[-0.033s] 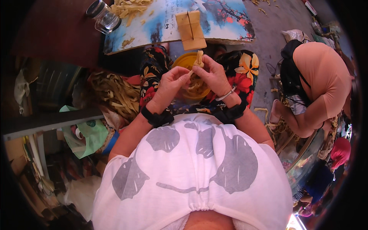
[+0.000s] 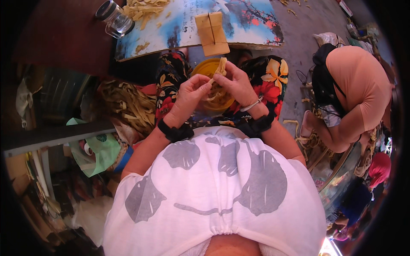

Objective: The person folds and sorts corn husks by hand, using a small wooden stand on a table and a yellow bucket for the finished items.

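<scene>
Above a yellow bowl [image 2: 204, 67] between my knees, both my hands work on one pale yellow strip [image 2: 222, 66] that looks leathery and folded or knotted. My left hand [image 2: 193, 91] pinches the strip's lower, thinner part between thumb and fingertips. Closed round its thicker upper part is my right hand [image 2: 237, 85], with the thumb on the near side and the folded end standing up past the fingers. More pale pieces lie in the bowl, partly hidden by my hands.
Ahead is a painted board [image 2: 171, 34] bearing a wooden block with a blade-like strip [image 2: 212, 36], loose pale pieces [image 2: 143, 10] and a glass jar [image 2: 114, 19]. Long strips [image 2: 128, 102] are heaped at my left. A person in a peach garment [image 2: 356, 85] crouches at right.
The folded top of the strip leans slightly differently between my fingers. Otherwise my hands hold nearly the same place.
</scene>
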A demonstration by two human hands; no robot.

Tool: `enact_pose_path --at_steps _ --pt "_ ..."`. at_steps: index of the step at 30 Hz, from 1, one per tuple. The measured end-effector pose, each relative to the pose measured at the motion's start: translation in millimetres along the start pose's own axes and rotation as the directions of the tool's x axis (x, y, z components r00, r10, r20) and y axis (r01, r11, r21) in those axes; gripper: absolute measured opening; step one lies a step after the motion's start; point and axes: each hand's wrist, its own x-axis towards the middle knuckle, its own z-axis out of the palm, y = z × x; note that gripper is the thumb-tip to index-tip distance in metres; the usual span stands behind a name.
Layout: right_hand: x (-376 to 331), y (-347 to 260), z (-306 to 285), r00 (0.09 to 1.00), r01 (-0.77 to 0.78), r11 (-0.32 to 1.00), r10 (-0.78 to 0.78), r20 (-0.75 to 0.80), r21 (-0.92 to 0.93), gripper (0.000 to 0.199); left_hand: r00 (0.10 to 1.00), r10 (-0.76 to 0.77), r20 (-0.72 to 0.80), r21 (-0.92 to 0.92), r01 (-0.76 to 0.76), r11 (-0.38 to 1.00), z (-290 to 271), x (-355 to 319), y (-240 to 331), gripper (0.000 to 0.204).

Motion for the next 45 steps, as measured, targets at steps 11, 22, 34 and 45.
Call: enact_pose_path --at_steps 11,22,34,45 --pt "19 -32 -8 0.980 -0.198 0.960 0.197 0.027 0.199 0.018 0.997 -0.026 0.068 0.071 0.021 0.997 -22 12 28 0.016" --pt "122 -33 -18 0.886 0.227 0.862 -0.376 -0.272 -0.453 0.015 0.767 0.639 -0.051 0.711 -0.422 0.563 -25 132 77 0.016" --pt "119 -26 -28 0.981 0.092 0.879 -0.161 -0.110 -0.468 0.012 0.939 0.258 -0.226 0.253 -0.199 0.947 -58 141 42 0.019" --pt "28 -31 2 0.983 0.178 0.867 -0.175 0.050 -0.465 0.039 0.742 0.668 -0.058 0.641 -0.486 0.595 -10 60 25 0.015"
